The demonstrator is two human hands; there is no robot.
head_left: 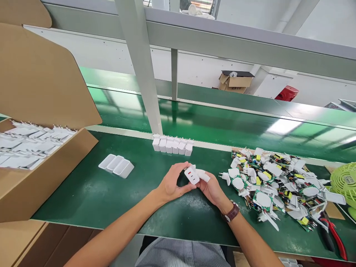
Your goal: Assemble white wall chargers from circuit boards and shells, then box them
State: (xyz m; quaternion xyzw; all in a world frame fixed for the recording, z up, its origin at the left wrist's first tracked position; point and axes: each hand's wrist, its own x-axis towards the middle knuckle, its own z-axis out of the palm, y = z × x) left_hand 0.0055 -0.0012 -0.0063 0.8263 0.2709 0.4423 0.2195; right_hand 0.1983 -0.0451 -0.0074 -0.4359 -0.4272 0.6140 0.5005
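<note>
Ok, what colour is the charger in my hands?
The charger is white, shown in the head view.

Both hands meet at mid-height, in front of the torso (182, 256). Left forearm (122, 230) reaches in diagonally from lower left; left wrist (157, 198) roughly straight. Left hand (172, 183): thumb (187, 189) extended toward the right hand, index finger arched above it, an open curve between, tips pinched inward. Right forearm (249, 233) slants up from lower right. Right hand (213, 190): fingers bent, directed toward the left fingertips, grip closed.
</note>
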